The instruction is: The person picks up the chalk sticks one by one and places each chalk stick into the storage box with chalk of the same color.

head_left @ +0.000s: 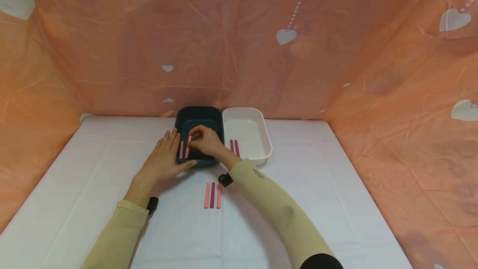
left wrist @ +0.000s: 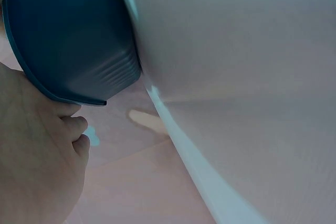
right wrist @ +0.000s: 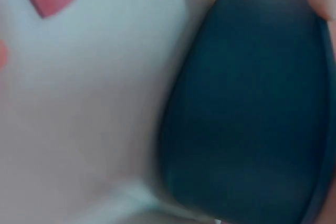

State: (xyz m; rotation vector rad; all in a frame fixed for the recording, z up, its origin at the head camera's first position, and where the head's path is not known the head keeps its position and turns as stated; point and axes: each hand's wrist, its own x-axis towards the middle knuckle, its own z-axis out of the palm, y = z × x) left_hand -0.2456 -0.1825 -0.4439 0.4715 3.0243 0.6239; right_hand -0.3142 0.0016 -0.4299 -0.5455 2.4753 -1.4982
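Note:
Over the dark blue tray [head_left: 199, 113], my right hand [head_left: 207, 141] pinches the upper end of a pink stick [head_left: 187, 151] between thumb and fingers. The stick's other end points down toward the tray's front left. Another pink stick [head_left: 181, 150] lies just left of it in the same tray. My left hand [head_left: 163, 159] rests against the tray's left side, fingers fairly straight along the rim and thumb at the front corner. In the left wrist view, the left hand [left wrist: 37, 150] lies along the outside of the dark tray [left wrist: 68, 40].
A white tray [head_left: 244, 113] stands directly right of the dark one, with two dark red sticks [head_left: 234, 147] inside. On the white-covered table [head_left: 179, 235] lie two pink sticks [head_left: 207, 195] with a dark red stick [head_left: 212, 195] between them. An orange curtain [head_left: 239, 61] encloses the table's back and sides.

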